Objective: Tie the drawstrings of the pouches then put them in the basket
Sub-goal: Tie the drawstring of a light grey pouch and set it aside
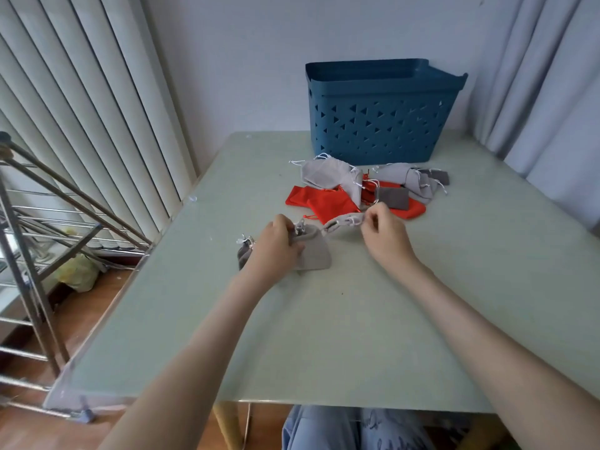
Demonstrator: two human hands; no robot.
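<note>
- left hand: fingers curled on the mouth of the grey pouch, which lies flat on the bench with its mouth pointing away from me.
- right hand: pinches the cord end of the second pouch, which lies crosswise between the hands, long axis left to right.
- dark pouch: partly under the left wrist; I can't tell if it's tied.
- pile of red and grey pouches: just beyond both hands.
- basket: behind the pile, slightly right. I judge the right hand nearer for the drop.
</note>
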